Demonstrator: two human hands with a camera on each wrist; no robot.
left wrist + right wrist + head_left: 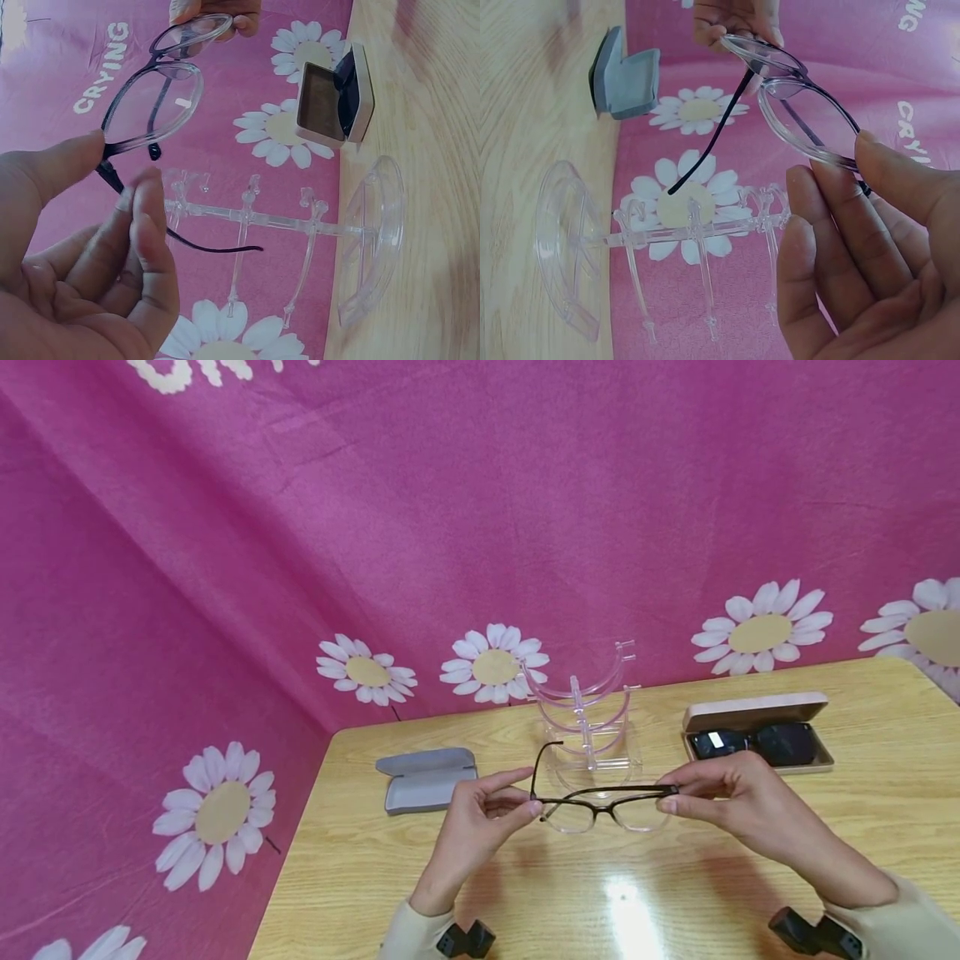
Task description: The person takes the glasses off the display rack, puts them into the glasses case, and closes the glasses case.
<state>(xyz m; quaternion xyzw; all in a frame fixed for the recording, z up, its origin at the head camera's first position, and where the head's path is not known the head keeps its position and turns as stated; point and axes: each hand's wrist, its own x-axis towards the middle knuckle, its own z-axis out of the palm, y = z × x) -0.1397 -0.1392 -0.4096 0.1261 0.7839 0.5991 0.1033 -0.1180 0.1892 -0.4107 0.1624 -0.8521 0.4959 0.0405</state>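
Note:
A pair of eyeglasses [596,810] with dark upper rims and clear lower rims is held up over the table between both hands. My left hand [480,827] pinches the left hinge corner between thumb and fingers. At the opposite corner, my right hand [738,793] grips the frame between thumb and fingertips. The left temple arm [716,135] extends away from the lenses, while the right one [615,789] lies folded across behind them. Just beyond the glasses stands a clear plastic display stand [583,727] with several curved tiers, bearing no glasses.
An open grey glasses case [431,789] lies left of the stand. To the right, an open beige case [757,706] contains dark sunglasses [783,745]. The wooden table [360,877] backs onto a pink cloth [600,510] printed with daisies.

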